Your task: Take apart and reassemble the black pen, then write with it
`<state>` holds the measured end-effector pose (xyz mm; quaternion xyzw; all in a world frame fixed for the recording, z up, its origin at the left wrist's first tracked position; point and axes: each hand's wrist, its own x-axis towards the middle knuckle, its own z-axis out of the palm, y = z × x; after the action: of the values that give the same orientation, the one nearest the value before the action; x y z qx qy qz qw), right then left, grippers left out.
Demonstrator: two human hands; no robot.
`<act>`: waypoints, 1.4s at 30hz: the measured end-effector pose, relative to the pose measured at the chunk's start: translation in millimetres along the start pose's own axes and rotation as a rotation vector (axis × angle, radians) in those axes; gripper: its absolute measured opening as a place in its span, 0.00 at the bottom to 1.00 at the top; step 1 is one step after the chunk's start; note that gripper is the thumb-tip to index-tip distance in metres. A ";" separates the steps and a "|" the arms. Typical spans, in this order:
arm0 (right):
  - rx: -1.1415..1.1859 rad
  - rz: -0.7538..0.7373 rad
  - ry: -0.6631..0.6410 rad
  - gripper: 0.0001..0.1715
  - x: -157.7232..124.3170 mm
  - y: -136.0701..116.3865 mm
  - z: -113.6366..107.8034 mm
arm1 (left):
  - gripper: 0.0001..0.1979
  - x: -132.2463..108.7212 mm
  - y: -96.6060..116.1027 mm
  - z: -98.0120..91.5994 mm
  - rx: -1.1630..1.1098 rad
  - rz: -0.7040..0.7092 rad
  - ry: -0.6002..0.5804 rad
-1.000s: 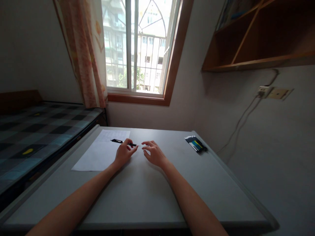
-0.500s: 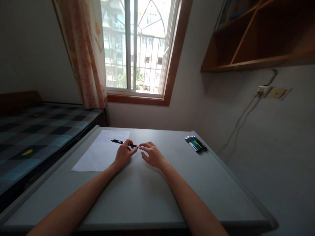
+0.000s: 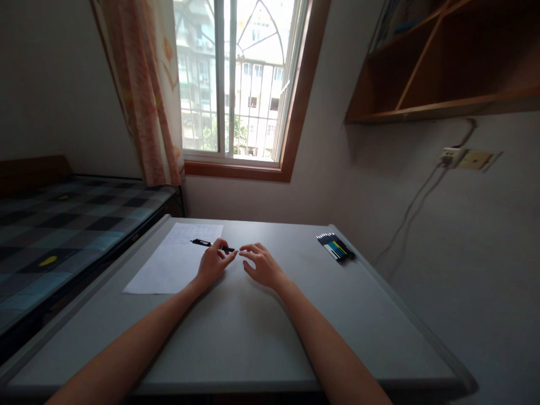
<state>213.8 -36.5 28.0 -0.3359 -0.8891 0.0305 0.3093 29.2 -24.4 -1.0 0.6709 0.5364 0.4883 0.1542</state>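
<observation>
My left hand is closed around a black pen above the right edge of a white sheet of paper. One end of the pen points left over the sheet, and the other sticks out to the right between my thumb and fingers. Just right of that end, my right hand is curved with its thumb apart from the fingers. Its fingertips come very close to the pen's end; whether they touch it I cannot tell. Nothing shows in my right hand.
The grey-white table carries a row of several dark pens near its right edge. A bed stands to the left, a window with a curtain behind. A wooden shelf and cables hang on the right wall.
My right hand has shifted very slightly to the right. The left hand and the pen stay in place.
</observation>
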 end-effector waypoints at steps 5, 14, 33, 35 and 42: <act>0.003 -0.002 0.000 0.19 0.3 0.5 0.2 | 0.14 -0.2 1.2 -0.8 -0.008 0.001 -0.011; -0.011 0.027 0.029 0.15 0.5 2.8 -0.4 | 0.14 1.2 -1.7 0.1 -0.029 -0.005 0.016; -0.207 0.502 -0.023 0.15 -9.5 31.2 9.5 | 0.15 1.1 -4.9 -0.6 0.010 -0.007 0.009; -0.210 0.511 -0.053 0.15 -10.7 32.0 10.5 | 0.14 0.8 -4.6 -0.5 0.011 -0.003 0.006; -0.238 0.544 -0.143 0.19 -12.5 31.8 11.9 | 0.14 0.5 -4.4 0.5 0.016 -0.008 -0.001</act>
<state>232.7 -17.8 3.5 -0.5925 -0.7834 0.0313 0.1851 27.0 -22.1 -4.2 0.6702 0.5429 0.4829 0.1512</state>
